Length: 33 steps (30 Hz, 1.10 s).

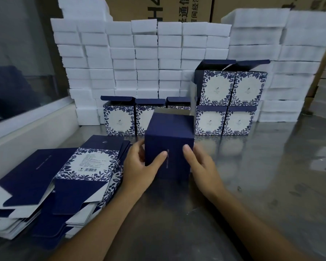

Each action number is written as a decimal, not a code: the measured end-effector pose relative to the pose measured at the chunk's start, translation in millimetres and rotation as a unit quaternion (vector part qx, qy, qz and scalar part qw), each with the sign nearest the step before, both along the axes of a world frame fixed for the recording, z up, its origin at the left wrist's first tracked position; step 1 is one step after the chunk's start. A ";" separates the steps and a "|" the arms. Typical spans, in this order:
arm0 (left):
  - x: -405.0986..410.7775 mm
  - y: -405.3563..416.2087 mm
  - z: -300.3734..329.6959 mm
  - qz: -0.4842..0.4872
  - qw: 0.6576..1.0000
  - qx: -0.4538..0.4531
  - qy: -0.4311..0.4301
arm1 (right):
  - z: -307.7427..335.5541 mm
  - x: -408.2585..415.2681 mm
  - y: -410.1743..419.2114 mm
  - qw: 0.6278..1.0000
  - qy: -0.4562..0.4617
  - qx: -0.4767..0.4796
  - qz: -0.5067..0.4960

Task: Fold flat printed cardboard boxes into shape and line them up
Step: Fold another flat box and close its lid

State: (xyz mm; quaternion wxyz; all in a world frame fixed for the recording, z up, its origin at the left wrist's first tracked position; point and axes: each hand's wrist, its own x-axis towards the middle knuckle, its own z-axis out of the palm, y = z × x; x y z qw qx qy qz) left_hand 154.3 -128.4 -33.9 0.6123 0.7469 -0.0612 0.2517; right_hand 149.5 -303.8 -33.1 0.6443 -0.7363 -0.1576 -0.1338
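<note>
A dark blue box (169,136) folded into shape stands on the steel table (252,166) at centre, its top open with one flap standing up. My left hand (141,166) grips its left side, thumb across the near face. My right hand (201,164) holds its right side, thumb on the near face too. Behind it, several folded boxes with blue floral print (231,102) stand lined up and stacked in two tiers. At the left lies a pile of flat printed box blanks (64,178).
A wall of white foam blocks (143,59) rises behind the row of boxes, with brown cartons (158,8) above it. A white ledge (26,127) and a glass pane border the table's left side. Bare steel lies to the right.
</note>
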 end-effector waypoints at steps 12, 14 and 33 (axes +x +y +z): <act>-4.3 1.6 2.3 -0.139 0.985 -0.007 0.098 | 5.7 6.1 -10.1 0.991 0.005 0.015 -0.130; -5.4 -0.4 2.3 -0.079 0.992 0.038 0.090 | 4.3 9.7 -11.4 0.986 -0.015 0.024 -0.166; -19.0 -5.7 8.2 0.064 0.934 0.315 -0.155 | 16.1 5.0 -13.4 0.969 0.065 0.174 -0.161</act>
